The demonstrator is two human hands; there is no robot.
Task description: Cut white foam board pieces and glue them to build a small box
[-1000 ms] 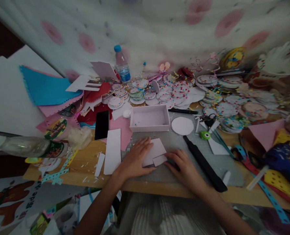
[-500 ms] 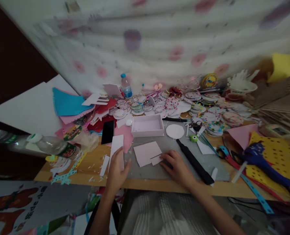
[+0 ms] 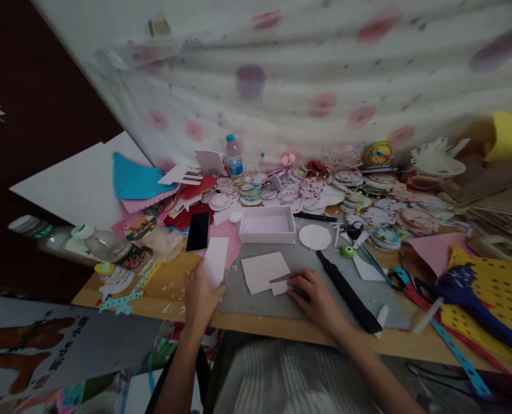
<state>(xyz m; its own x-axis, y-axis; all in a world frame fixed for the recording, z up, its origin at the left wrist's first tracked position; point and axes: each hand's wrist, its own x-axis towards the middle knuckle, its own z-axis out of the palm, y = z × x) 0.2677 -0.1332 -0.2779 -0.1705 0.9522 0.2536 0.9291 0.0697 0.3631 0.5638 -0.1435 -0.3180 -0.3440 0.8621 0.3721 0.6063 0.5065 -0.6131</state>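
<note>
My left hand grips the lower end of a long white paper strip at the left edge of the grey cutting mat. My right hand rests on the mat with curled fingers, touching a small white paper piece. A larger pale card square lies between the hands. A shallow white box and a white paper circle sit just beyond. A black knife lies to the right of my right hand.
A black phone lies left of the box. Stacks of confetti-printed paper discs cover the back of the table beside a water bottle. Plastic bottles lie at left. Yellow dotted foam, scissors and a blue strip crowd the right.
My left hand left the card square, moved left to the long white strip and took hold of it. The view pulled back; my right hand stayed by the small piece.
</note>
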